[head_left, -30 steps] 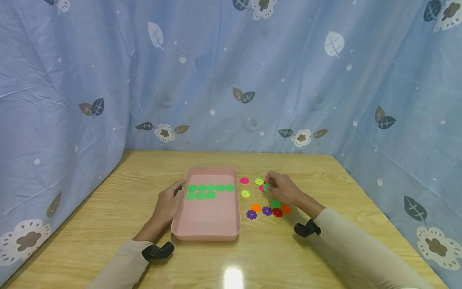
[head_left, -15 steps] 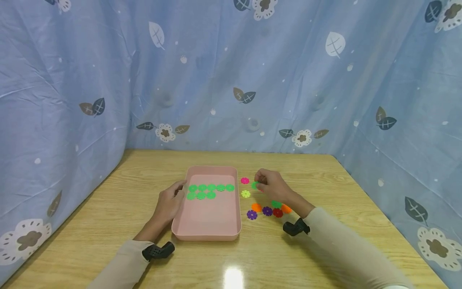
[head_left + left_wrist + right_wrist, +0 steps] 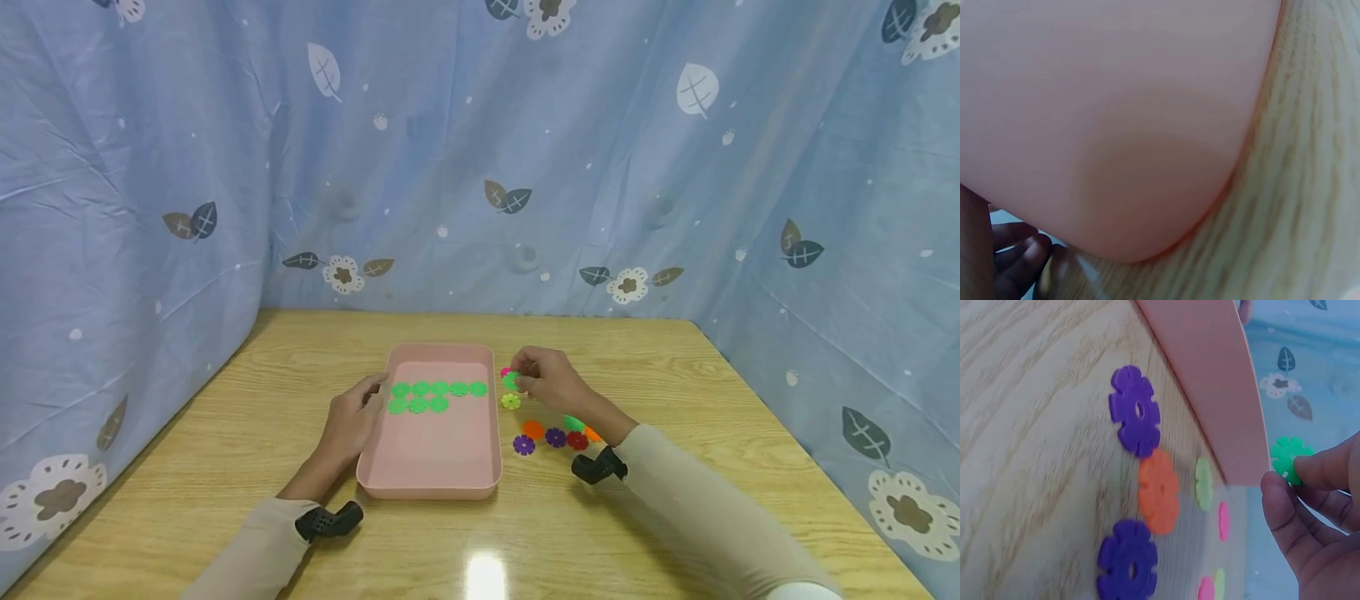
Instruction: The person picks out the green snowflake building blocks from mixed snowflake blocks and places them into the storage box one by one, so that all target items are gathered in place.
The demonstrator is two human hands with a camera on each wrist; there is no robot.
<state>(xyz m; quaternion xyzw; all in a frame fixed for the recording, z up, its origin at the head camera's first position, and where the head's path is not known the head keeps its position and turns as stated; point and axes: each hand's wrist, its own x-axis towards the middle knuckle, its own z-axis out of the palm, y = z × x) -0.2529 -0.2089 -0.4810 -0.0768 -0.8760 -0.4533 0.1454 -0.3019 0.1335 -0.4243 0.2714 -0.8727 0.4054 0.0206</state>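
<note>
A pink tray [image 3: 429, 458] lies on the table with several green notched discs [image 3: 438, 404] in two rows inside it. At its left side my left hand [image 3: 354, 421] grips the rim; in the left wrist view a few fingertips [image 3: 1029, 259] show beside the tray wall [image 3: 1116, 206]. Just beyond the right rim, my right hand [image 3: 551, 379] pinches a green flower-shaped notched disc [image 3: 1290, 457] between thumb and fingers, raised off the table. Below that hand in the head view lie a yellow-green disc [image 3: 511, 402] and a partly covered pink disc [image 3: 505, 372].
Right of the tray lie more notched discs: orange [image 3: 533, 430], purple [image 3: 524, 445], red [image 3: 577, 440] and a green one [image 3: 573, 423] partly behind the right forearm. A blue patterned curtain [image 3: 450, 167] surrounds the wooden table [image 3: 420, 550].
My right hand has moved left with the green disc, from over the loose discs to near the tray's right rim. The left hand stays at the tray.
</note>
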